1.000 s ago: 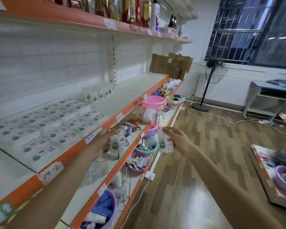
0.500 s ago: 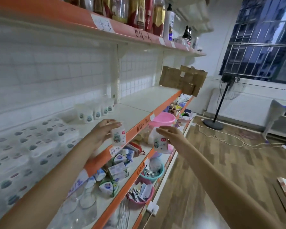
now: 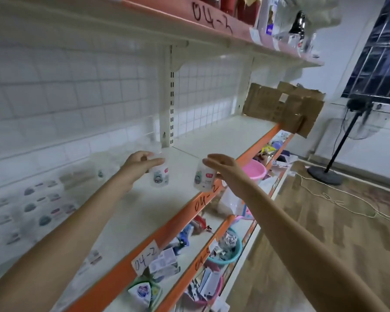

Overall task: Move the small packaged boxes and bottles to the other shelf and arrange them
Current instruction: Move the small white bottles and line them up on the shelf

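Placing step: left hand (image 3: 137, 164) pinches one bottle (image 3: 159, 176) over the shelf (image 3: 223, 136); right hand (image 3: 223, 168) grips another bottle (image 3: 203, 178) near its edge. Next, set both beside the far row.

Soft, even indoor light is filling the scene; motion blur is smearing the left edge; wide-angle distortion is bending the shelves (image 3: 189, 140).

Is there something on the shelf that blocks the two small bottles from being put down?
Nothing visible does. The shelf surface under the left bottle and the right bottle is bare.
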The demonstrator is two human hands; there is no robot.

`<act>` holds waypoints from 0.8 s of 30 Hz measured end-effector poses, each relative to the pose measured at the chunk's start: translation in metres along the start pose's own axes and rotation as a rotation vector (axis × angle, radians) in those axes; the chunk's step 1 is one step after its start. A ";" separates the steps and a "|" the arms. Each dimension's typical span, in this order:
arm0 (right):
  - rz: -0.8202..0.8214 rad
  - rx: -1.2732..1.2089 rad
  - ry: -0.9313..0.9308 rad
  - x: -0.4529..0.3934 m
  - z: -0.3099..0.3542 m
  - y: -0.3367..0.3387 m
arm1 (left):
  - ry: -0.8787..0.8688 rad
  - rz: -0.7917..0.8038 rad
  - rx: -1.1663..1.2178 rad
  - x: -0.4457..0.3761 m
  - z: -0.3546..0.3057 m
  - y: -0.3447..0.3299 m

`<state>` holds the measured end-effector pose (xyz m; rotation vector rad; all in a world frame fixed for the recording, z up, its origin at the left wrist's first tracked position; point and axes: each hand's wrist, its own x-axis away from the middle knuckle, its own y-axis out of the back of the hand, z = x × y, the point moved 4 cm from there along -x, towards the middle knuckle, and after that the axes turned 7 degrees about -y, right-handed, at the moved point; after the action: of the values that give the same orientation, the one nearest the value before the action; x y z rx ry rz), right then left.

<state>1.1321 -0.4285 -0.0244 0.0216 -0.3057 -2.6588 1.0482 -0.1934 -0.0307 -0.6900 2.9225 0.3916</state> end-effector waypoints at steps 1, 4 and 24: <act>0.017 -0.002 0.006 -0.011 0.000 0.000 | 0.000 -0.011 -0.027 -0.005 0.002 -0.001; 0.088 0.004 0.020 -0.048 0.004 -0.007 | -0.009 -0.051 -0.128 -0.019 0.009 0.000; 0.736 0.084 0.163 -0.199 -0.005 -0.089 | 0.121 -0.631 -0.239 -0.036 0.033 -0.029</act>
<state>1.2708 -0.2625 -0.0558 0.1259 -0.2992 -1.9016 1.0952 -0.1944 -0.0631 -1.6444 2.5777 0.6349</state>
